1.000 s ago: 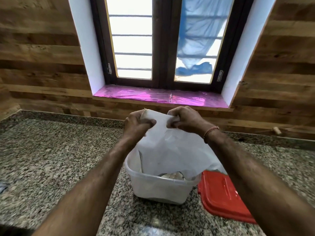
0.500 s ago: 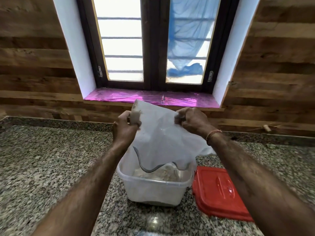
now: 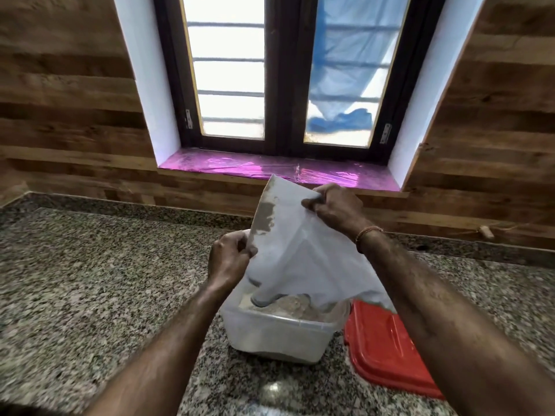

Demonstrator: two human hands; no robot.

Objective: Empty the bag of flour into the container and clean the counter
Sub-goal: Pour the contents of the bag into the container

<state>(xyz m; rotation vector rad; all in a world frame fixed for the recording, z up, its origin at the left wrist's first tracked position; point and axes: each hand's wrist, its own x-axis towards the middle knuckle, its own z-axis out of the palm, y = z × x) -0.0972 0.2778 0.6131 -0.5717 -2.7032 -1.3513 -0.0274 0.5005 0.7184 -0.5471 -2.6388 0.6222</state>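
Pinching the white bag (image 3: pixel 300 250) at its left edge, the left hand (image 3: pixel 229 259) has its fingers curled on the plastic. The bag hangs upended, its mouth dipping into the clear container (image 3: pixel 279 334) of flour (image 3: pixel 288 304) on the granite bench (image 3: pixel 90 280). Higher up, the right hand (image 3: pixel 336 208) grips the bag's top corner, fingers curled round it. A red lid (image 3: pixel 384 352) lies flat just right of the container.

polished speckled granite counter (image 3: pixel 90 295), translucent plastic container (image 3: pixel 279 337)

Home kitchen — granite counter (image 3: pixel 90 280), window (image 3: pixel 279 70), wood-panelled wall (image 3: pixel 60 115).
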